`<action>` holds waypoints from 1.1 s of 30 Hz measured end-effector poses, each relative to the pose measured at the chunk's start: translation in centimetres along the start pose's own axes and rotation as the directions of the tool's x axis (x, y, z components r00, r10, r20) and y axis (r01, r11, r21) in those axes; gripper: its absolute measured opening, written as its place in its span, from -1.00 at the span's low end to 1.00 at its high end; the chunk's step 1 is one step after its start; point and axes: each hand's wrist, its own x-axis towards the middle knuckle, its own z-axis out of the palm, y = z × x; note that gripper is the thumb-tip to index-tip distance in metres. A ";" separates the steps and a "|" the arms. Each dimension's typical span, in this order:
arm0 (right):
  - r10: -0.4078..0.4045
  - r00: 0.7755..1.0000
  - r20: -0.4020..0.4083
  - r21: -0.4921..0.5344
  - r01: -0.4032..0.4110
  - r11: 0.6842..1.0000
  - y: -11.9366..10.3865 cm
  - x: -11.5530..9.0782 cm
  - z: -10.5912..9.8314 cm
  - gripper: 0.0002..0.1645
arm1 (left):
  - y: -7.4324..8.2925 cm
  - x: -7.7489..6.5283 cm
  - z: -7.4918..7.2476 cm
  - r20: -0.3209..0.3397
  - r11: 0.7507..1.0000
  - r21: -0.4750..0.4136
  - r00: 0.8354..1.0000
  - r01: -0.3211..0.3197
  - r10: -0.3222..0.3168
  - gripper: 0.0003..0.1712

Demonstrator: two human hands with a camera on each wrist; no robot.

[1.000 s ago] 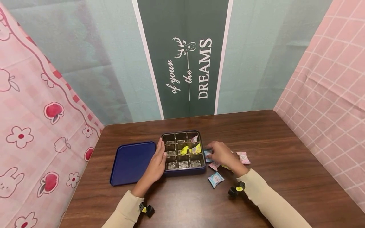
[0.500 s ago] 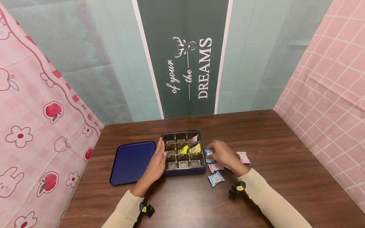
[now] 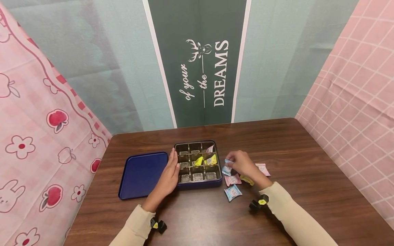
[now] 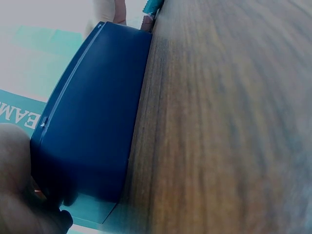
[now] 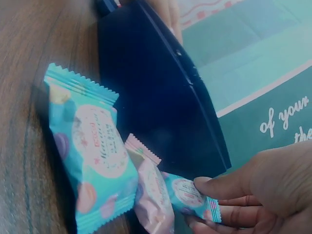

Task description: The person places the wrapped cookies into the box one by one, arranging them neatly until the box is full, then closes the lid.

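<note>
Against the left side of a dark blue tin (image 3: 200, 185) with a sectioned tray lies my left hand (image 3: 167, 176), fingers straight along the rim. My right hand (image 3: 243, 164) pinches a blue wrapped candy (image 5: 187, 195) between thumb and fingers, just right of the tin. Two yellow packets, one in the middle section (image 3: 198, 161) and one to its right, sit in the tray, with a pink packet (image 3: 210, 149) in the back right section. Below the right hand lie a pink packet (image 3: 232, 179), a yellow packet (image 3: 247, 180) and another blue packet (image 3: 233, 193).
The tin's blue lid (image 3: 143, 176) lies on the wooden table (image 3: 197, 218), left of the left hand. A further pink packet (image 3: 263, 169) sits beyond the right wrist. Printed cloths hang behind the table and on both sides.
The right hand has drawn up slightly with the blue candy, which now tilts up in its pinch. More of the pink and yellow packets shows. The left hand stays put.
</note>
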 end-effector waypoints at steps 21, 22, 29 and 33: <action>0.103 0.994 0.046 0.353 -0.113 0.929 1.0 -0.6 -1.4 -0.76 | -0.2 0.0 0.0 -0.001 1.000 0.003 1.000 0.000 0.000 -0.36; 0.107 0.993 0.042 0.362 -0.115 0.925 1.0 -0.6 -1.5 -0.76 | -0.1 0.0 0.0 -0.002 1.000 0.003 1.000 -0.001 0.001 -0.36; 0.116 0.993 0.009 0.391 -0.110 0.914 1.2 -0.8 -1.6 -0.76 | -0.1 0.0 0.0 0.000 1.000 0.001 1.000 0.003 -0.003 -0.36; 0.134 0.991 -0.009 0.380 -0.121 0.917 1.0 -1.1 -1.9 -0.76 | -0.1 0.0 0.0 0.000 1.000 0.003 1.000 0.004 -0.004 -0.36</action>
